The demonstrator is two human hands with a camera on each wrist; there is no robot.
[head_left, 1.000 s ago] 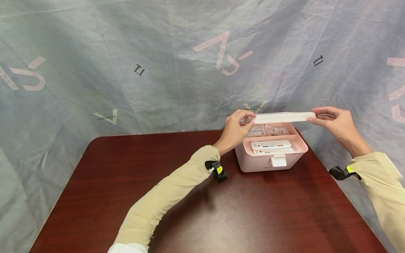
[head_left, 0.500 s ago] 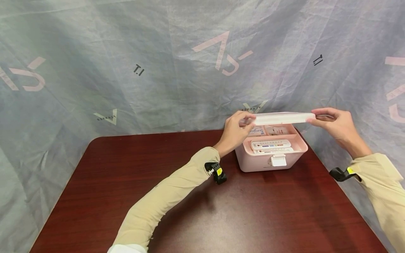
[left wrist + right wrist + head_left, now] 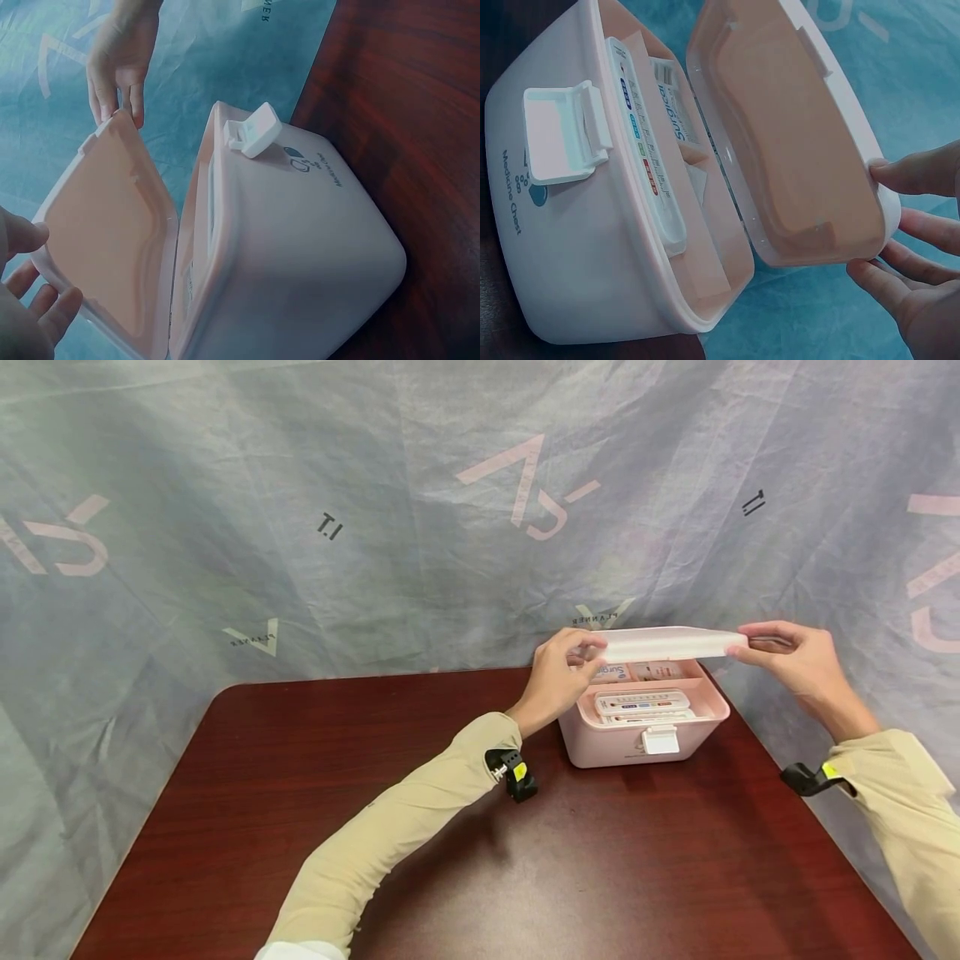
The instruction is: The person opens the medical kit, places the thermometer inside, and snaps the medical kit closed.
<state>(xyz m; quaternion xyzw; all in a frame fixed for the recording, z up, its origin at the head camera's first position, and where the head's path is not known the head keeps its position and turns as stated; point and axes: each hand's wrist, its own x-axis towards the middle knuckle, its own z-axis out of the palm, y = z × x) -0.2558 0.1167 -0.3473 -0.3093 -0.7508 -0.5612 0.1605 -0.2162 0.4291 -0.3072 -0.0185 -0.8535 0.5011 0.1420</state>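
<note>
A pale pink medicine chest [image 3: 637,752] stands on the table with its hinged lid [image 3: 667,645] tilted up. My left hand [image 3: 558,672] pinches the lid's left corner between thumb and fingers. At the opposite corner, my right hand [image 3: 806,664] grips the lid's edge the same way. Inside the chest lie a thermometer [image 3: 641,135] with coloured marks and, behind a divider, a packet printed "Surgical" [image 3: 676,105]. The white latch [image 3: 661,740] on the front hangs loose from the lid. The back of the compartments is partly hidden under the lid.
The chest sits near the far right corner of a dark red wooden table [image 3: 300,760]. A grey printed cloth [image 3: 420,527] hangs directly behind the table and along its sides.
The lid has tipped slightly forward and down, so more of its top shows and less of the back compartments. Both hands lowered a little with it, keeping their hold.
</note>
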